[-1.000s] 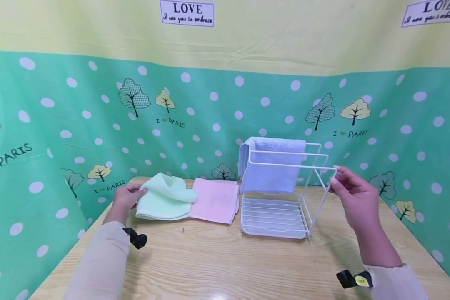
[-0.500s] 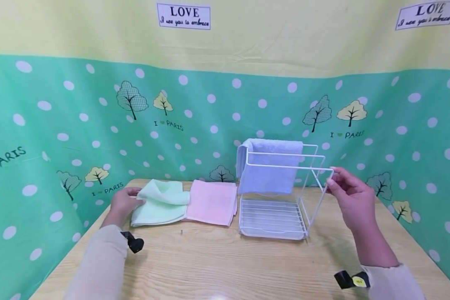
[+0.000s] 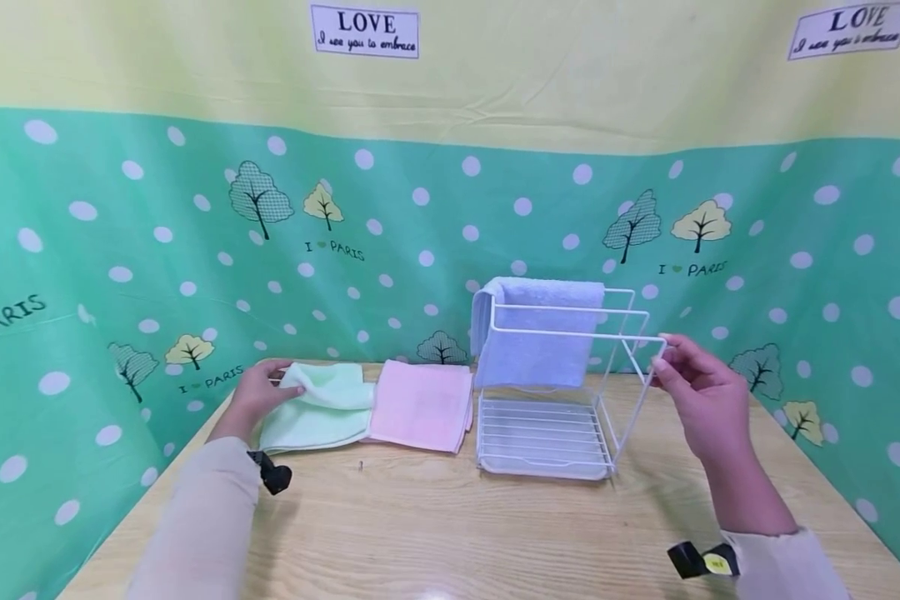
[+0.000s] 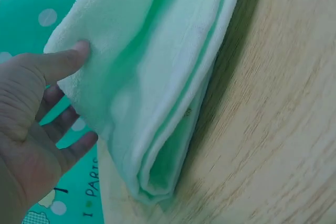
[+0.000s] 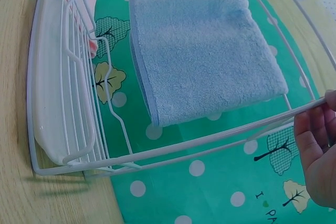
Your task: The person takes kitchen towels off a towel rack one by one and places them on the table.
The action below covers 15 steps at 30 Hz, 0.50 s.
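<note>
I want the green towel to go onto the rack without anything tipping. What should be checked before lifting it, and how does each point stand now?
1. Left hand grips the folded mint-green towel by its edge: ok.
2. Right hand steadies the white wire rack by pinching its front top bar: ok.
3. Rack base flat on the wooden table: ok.
4. A free bar on the rack: ok; the light blue towel hangs on the rear bar, the front bars are bare.
5. Folded pink towel clear of the green one: cannot tell, their edges meet.
</note>
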Each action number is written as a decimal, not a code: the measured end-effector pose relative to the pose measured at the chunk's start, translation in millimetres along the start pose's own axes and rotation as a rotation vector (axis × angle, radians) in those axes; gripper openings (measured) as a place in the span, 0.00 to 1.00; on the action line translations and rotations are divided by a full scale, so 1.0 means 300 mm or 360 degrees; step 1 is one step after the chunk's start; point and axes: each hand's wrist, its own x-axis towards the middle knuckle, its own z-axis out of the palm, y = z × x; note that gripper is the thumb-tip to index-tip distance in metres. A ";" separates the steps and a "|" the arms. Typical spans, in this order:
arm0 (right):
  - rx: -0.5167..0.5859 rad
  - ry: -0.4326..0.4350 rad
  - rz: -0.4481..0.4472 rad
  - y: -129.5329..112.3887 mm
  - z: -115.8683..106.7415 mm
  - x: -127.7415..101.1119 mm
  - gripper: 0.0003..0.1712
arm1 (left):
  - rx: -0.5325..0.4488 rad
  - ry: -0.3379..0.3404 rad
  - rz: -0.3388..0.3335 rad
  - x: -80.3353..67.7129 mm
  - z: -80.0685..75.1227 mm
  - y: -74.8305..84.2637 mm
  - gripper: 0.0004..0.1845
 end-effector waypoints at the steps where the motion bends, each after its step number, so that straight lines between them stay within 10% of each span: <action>1: 0.0000 -0.0001 -0.0002 0.001 0.001 0.000 0.20 | 0.0009 0.0017 -0.0004 0.002 0.002 -0.002 0.32; 10: -0.0005 -0.0021 -0.0015 0.002 0.004 0.006 0.20 | -0.0012 0.0009 0.0035 0.027 0.000 -0.011 0.21; 15: -0.0021 -0.0013 -0.0015 0.003 0.003 0.007 0.20 | -0.0152 0.0112 -0.0192 0.035 -0.001 0.001 0.27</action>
